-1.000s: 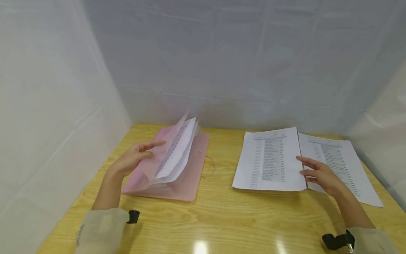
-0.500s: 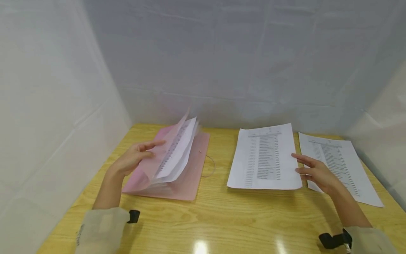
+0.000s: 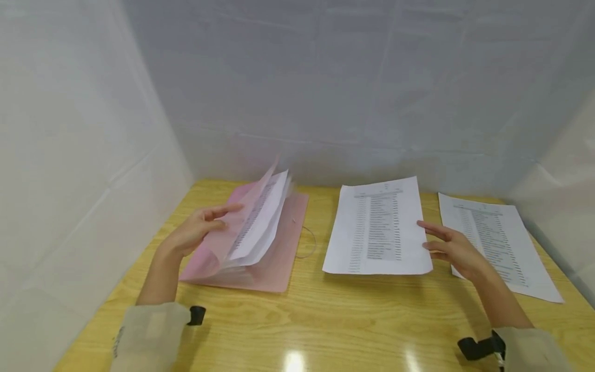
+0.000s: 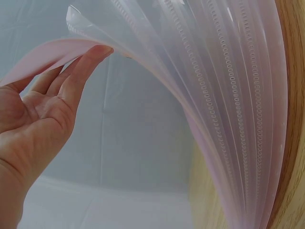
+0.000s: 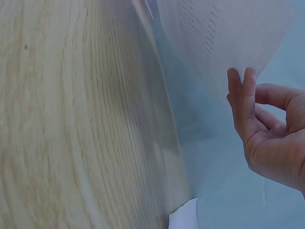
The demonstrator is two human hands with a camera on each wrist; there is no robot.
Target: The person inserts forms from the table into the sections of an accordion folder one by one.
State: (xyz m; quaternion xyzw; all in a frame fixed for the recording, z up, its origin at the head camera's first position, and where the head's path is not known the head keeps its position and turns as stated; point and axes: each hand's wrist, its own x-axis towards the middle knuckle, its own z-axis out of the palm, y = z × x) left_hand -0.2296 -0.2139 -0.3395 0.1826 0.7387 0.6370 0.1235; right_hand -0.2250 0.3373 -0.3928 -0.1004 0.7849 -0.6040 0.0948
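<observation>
A loose white printed paper sheet is lifted off the counter, between folder and second sheet; the right hand pinches its right edge between thumb and fingers. To its left lies the pink translucent plastic folder, opened, its closing cord loose. The left hand's grip pinches the raised front cover. Inside, white printed pages stand fanned among clear plastic dividers. The handling looks partway along: folder open, sheet picked up but apart from it. Another white printed sheet lies flat at the far right, untouched.
</observation>
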